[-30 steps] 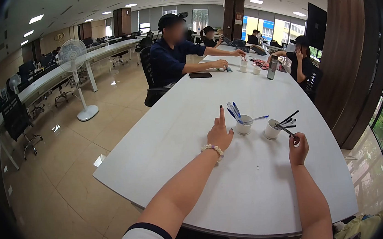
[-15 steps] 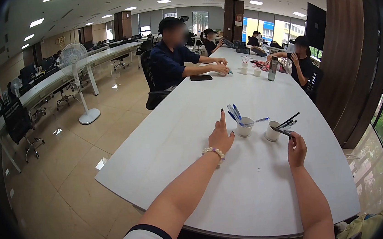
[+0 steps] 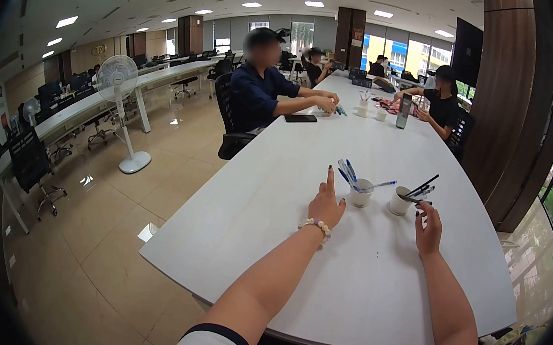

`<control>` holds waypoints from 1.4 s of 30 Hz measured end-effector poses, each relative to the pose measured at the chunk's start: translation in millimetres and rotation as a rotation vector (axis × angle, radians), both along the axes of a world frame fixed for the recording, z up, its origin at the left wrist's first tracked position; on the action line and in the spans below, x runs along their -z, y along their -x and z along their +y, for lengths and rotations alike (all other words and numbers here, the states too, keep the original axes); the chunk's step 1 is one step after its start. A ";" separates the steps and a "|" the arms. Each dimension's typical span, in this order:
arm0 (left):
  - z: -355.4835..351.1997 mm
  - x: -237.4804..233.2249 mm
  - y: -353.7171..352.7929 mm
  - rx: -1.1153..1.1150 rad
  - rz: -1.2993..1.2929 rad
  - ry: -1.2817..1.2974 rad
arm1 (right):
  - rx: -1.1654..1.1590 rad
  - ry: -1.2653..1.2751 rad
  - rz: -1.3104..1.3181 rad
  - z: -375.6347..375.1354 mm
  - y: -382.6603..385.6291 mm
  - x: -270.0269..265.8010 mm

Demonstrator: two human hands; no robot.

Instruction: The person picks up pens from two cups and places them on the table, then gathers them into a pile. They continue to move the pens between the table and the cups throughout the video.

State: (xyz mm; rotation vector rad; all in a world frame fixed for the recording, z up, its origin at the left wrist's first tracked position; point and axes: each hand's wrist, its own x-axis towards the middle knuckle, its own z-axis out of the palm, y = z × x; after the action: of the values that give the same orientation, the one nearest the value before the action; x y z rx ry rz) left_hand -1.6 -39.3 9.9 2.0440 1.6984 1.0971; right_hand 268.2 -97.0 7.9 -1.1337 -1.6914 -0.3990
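Note:
My left hand (image 3: pixel 326 208) is over the table with its index finger stretched out and its thumb apart, holding nothing. Just right of it stands a white cup (image 3: pixel 360 197) with several blue-capped pens (image 3: pixel 349 171), one leaning out to the right. Beside that, a second white cup (image 3: pixel 399 203) tilts slightly and carries several black pens (image 3: pixel 427 184). My right hand (image 3: pixel 428 224) is at this cup's right side, its fingertips closed at the outer end of a black pen (image 3: pixel 415 199) that lies over the rim. The fingers partly hide the contact.
The white table (image 3: pixel 259 201) stretches away from me. Farther along it are a dark phone (image 3: pixel 300 119), a grey bottle (image 3: pixel 404 111) and small white cups (image 3: pixel 381 115). One person (image 3: pixel 262 87) works at the left edge, another (image 3: pixel 444 103) at the right. A standing fan (image 3: pixel 123 114) is on the floor.
The whole view has shifted slightly downward and right. My right hand has come a little closer to the black-pen cup. The person at the right has lowered a hand from the head.

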 end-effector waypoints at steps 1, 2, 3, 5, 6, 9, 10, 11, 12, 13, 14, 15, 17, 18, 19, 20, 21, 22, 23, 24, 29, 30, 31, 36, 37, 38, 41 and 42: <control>3.4 -2.3 0.6 -0.002 0.003 -0.005 | -0.002 -0.005 0.003 2.5 1.3 -3.0; 4.0 -0.2 0.0 -0.010 -0.007 -0.025 | -0.024 0.018 -0.015 1.7 2.5 -3.1; 1.7 4.3 -1.2 -0.017 -0.016 -0.038 | -0.046 0.049 -0.032 -1.8 2.7 0.2; -1.0 5.6 -1.8 -0.010 -0.007 -0.016 | -0.099 0.158 0.011 -4.7 2.2 5.3; 0.4 2.8 -1.1 -0.008 -0.003 -0.014 | -0.159 0.245 0.050 -2.1 1.8 5.0; 3.2 4.9 -1.3 -0.015 -0.003 0.005 | -0.124 0.440 0.041 2.4 -3.2 12.2; 3.8 4.5 -0.8 -0.021 -0.004 0.005 | -0.102 0.527 0.059 3.4 -3.0 11.8; 3.6 4.4 -0.8 -0.017 0.009 0.004 | -0.105 0.530 0.057 4.4 -2.9 11.9; 2.6 5.3 -1.3 -0.008 0.025 0.005 | -0.068 0.583 0.043 4.8 -3.3 12.4; 2.3 6.1 -1.2 -0.005 0.027 0.007 | -0.029 0.634 0.031 4.6 -3.8 12.3; 2.7 8.0 -1.2 -0.007 0.057 -0.010 | -0.023 0.638 0.037 3.5 -3.8 11.7; 3.5 9.6 -2.3 -0.009 0.085 -0.029 | -0.036 0.637 0.031 2.5 -2.6 10.1; 6.8 12.0 -4.4 -0.009 0.129 -0.024 | -0.048 0.629 0.028 0.9 -1.1 8.4; 7.7 12.1 -4.0 -0.021 0.170 -0.018 | -0.022 0.644 0.005 0.3 0.7 7.1; 7.6 12.1 -3.7 -0.023 0.172 -0.024 | 0.004 0.658 -0.018 0.0 2.4 6.1; 6.6 11.5 -3.6 -0.011 0.195 -0.013 | 0.002 0.651 -0.015 -1.1 3.3 6.3; 6.1 10.5 -4.1 0.004 0.219 -0.005 | -0.005 0.646 -0.065 -2.9 3.3 7.4; 5.2 8.4 -5.0 0.006 0.224 -0.015 | -0.011 0.639 -0.114 -3.5 3.1 6.3; 4.2 5.8 -5.3 0.023 0.241 0.007 | -0.009 0.628 -0.107 -2.9 4.0 3.2; 3.2 5.2 -4.9 0.039 0.258 0.035 | 0.006 0.606 -0.112 -3.7 5.7 2.1; 3.2 9.8 -4.1 0.091 0.250 0.005 | 0.100 0.582 -0.097 -6.0 11.1 0.6; 2.8 6.7 -4.1 0.113 0.264 0.028 | 0.082 0.545 -0.128 -4.7 8.9 2.7; 2.8 6.7 -4.1 0.112 0.271 0.025 | 0.064 0.515 -0.156 -4.7 8.1 6.1; 4.9 10.6 -4.1 0.109 0.263 0.014 | -0.055 0.506 -0.067 -9.2 7.6 6.0; 4.4 11.3 -5.4 0.115 0.261 0.013 | -0.104 0.499 -0.016 -10.1 5.4 5.7; 4.9 10.3 -5.3 0.105 0.265 0.031 | -0.098 0.495 -0.016 -7.6 -0.5 7.5; 8.6 11.0 -2.9 0.087 0.273 0.026 | -0.068 0.712 -0.055 5.8 -8.7 12.1; 8.2 13.3 -3.7 0.087 0.274 0.017 | -0.010 0.711 -0.048 7.4 -5.4 9.7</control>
State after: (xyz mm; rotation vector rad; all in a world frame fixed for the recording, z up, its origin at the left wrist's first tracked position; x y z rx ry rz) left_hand 2.1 -31.0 -3.4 2.3210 1.7122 0.8031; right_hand 273.6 -89.6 -1.8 -1.6226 -1.9398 0.2147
